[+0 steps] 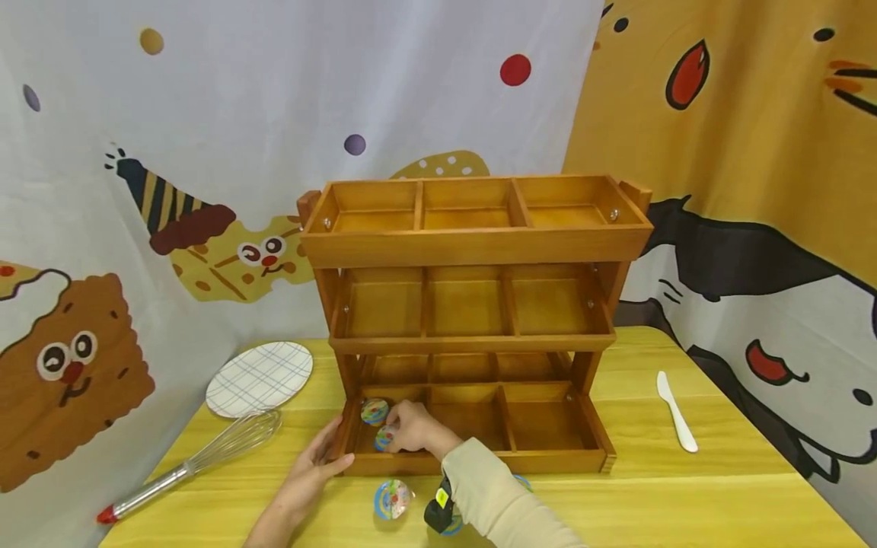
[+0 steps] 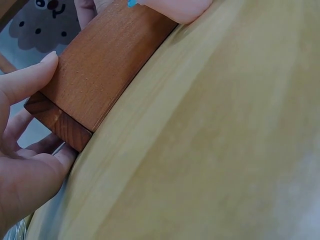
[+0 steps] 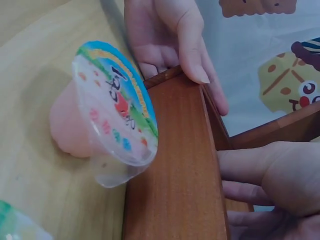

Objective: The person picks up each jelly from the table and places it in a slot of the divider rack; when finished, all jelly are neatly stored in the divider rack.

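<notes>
A three-tier wooden rack (image 1: 473, 461) stands on the table. At its bottom left corner my left hand (image 1: 304, 476) holds the frame, thumb on the front board and fingers along the side. Inside the bottom left compartment, my right hand (image 1: 416, 426) pinches a small jelly cup (image 1: 385, 437) with a printed lid; the right wrist view hides that cup behind the front board. Just behind it lies another jelly cup (image 1: 374, 412). In front of the rack, a pink jelly cup (image 3: 117, 105) rests tilted on the table, its lid facing the board.
More jelly cups (image 1: 454, 525) lie partly hidden under my right forearm. To the left are a checked plate (image 1: 260, 379) and a whisk (image 1: 205, 455) with a red-tipped handle. A white plastic knife (image 1: 677, 412) lies right of the rack. Printed curtains (image 1: 438, 84) hang behind the table.
</notes>
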Demonstrator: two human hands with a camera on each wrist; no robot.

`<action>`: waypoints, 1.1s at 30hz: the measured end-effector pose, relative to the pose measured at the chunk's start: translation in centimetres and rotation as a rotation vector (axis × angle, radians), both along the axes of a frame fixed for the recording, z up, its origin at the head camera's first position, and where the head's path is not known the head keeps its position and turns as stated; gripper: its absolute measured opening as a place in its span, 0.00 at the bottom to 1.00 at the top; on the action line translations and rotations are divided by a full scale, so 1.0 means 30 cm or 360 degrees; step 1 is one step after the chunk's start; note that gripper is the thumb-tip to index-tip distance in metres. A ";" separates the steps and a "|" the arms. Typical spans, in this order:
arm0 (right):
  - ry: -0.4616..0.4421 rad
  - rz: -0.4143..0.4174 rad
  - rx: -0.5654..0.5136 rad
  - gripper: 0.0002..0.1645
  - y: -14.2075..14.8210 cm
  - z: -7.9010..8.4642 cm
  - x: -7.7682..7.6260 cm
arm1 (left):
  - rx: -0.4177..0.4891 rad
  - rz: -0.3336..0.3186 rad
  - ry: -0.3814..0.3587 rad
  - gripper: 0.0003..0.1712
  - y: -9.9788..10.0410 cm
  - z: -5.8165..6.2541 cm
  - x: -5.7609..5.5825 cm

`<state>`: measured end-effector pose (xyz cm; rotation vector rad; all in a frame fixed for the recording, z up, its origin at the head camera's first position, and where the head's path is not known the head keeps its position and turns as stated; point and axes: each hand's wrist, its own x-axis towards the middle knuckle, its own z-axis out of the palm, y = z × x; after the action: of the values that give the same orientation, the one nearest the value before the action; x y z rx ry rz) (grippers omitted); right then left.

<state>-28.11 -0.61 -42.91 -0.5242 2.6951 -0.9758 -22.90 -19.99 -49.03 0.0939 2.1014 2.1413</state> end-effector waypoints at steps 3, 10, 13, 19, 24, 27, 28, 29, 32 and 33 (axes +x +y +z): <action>0.0021 -0.0012 0.0070 0.21 -0.001 0.002 0.000 | 0.0002 -0.0007 -0.0009 0.43 0.000 0.003 0.004; 0.0016 0.0054 -0.0032 0.28 0.031 0.011 0.002 | 0.0004 -0.0021 -0.0013 0.43 0.007 0.008 -0.002; -0.0003 0.0087 -0.0187 0.31 0.064 0.013 0.006 | -0.0004 -0.0021 -0.0007 0.43 0.005 0.002 -0.002; -0.0138 0.0118 -0.0730 0.27 0.188 0.039 0.032 | -0.0035 -0.0006 0.0004 0.43 -0.010 -0.009 -0.003; -0.0335 0.0102 -0.1149 0.25 0.312 0.060 0.086 | -0.0036 0.0019 0.0020 0.43 -0.015 -0.001 -0.002; -0.0304 0.0109 -0.1135 0.25 0.378 0.059 0.118 | -0.0040 0.0009 0.0014 0.44 -0.012 0.008 -0.001; -0.0269 0.0112 -0.1101 0.24 0.398 0.055 0.129 | -0.0041 0.0004 0.0007 0.44 -0.010 0.010 -0.001; -0.0232 0.0122 -0.1061 0.23 0.417 0.052 0.140 | -0.0040 0.0001 0.0001 0.44 -0.008 0.013 0.000; -0.0139 0.0158 -0.0976 0.21 0.478 0.036 0.171 | -0.0035 -0.0001 -0.0017 0.44 -0.001 0.017 0.003; -0.0111 0.0177 -0.0961 0.21 0.499 0.031 0.182 | -0.0038 -0.0003 -0.0021 0.44 0.001 0.018 0.004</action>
<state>-22.66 14.37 -42.00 -0.7161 2.2487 -1.7386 -22.79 -19.95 -48.50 0.0787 2.1184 2.1092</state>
